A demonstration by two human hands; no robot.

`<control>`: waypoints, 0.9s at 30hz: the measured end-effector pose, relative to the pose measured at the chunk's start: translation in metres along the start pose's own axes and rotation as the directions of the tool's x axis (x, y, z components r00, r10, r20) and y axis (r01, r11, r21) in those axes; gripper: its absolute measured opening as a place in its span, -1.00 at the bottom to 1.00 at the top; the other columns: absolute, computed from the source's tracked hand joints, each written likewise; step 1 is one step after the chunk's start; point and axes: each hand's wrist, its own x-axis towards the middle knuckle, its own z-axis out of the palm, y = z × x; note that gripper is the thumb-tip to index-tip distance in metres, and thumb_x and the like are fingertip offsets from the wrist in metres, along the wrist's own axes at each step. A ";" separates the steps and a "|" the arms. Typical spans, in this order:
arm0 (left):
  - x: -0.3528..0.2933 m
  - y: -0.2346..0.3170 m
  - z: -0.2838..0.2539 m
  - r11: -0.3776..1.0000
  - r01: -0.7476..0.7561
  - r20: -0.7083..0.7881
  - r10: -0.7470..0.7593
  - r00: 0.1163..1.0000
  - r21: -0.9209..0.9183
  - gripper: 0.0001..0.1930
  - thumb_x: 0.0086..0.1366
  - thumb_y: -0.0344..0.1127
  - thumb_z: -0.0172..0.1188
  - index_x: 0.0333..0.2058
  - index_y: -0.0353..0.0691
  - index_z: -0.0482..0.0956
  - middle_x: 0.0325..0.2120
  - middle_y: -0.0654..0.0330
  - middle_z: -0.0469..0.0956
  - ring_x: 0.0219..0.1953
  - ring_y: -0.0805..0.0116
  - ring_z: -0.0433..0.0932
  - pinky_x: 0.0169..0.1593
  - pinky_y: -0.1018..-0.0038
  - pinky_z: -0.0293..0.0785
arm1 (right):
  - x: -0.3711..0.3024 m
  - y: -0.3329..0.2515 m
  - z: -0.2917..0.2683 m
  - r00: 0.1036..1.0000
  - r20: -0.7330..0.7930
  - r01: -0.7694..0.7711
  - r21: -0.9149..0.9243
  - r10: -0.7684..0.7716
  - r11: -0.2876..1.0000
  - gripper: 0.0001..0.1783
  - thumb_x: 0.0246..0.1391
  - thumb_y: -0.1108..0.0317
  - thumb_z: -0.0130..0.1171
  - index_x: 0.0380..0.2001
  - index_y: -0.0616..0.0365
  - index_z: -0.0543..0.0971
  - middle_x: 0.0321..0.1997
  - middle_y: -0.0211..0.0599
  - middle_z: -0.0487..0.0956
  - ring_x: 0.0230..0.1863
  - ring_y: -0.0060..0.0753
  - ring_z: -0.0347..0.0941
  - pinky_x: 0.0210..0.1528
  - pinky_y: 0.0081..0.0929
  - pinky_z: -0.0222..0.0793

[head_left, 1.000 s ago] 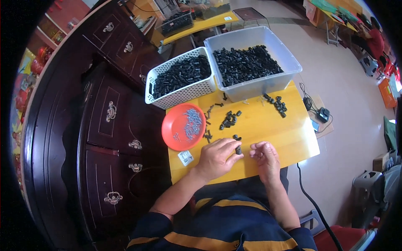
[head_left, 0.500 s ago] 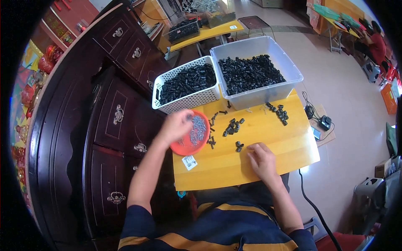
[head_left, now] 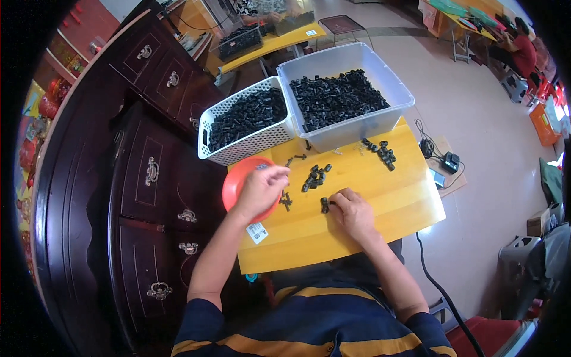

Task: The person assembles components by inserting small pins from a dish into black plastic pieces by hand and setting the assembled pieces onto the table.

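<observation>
Over the right side of the red bowl [head_left: 232, 184] is my left hand [head_left: 262, 189], its thumb and fingertips pinched together. Whatever the pinch holds is too small to make out. Small silvery metal pieces, partly behind this hand, lie in the bowl. On the yellow table, my right hand [head_left: 353, 213] is closed, fingertips at a small black plastic piece [head_left: 325, 205] in a tiny group. A loose cluster of short black cylindrical pieces [head_left: 316, 178] lies just beyond. Slim black pieces [head_left: 286, 201] are scattered beside the bowl.
At the table's far side stand a white perforated basket [head_left: 247, 144] and a large clear bin [head_left: 357, 134], both full of black pieces. More black pieces [head_left: 383, 156] lie at the right. A dark wooden cabinet [head_left: 148, 214] flanks the left. A person [head_left: 523, 50] sits far right.
My left hand has come out of the middle of the bowl toward its right rim. My right hand has reached the tiny group of black pieces and its fingers have closed there.
</observation>
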 end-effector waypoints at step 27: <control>0.092 0.029 0.134 0.759 -0.433 0.101 0.443 0.891 0.486 -0.92 0.30 -0.33 0.25 -0.27 -0.17 0.62 -0.41 0.08 0.66 -0.35 -0.02 0.68 -0.29 0.14 0.59 | -0.006 0.021 -0.027 0.963 -0.055 -0.210 0.452 0.262 0.867 -0.77 0.23 0.42 0.31 -0.06 0.20 0.68 -0.29 -0.16 0.69 -0.35 -0.40 0.63 -0.23 -0.49 0.54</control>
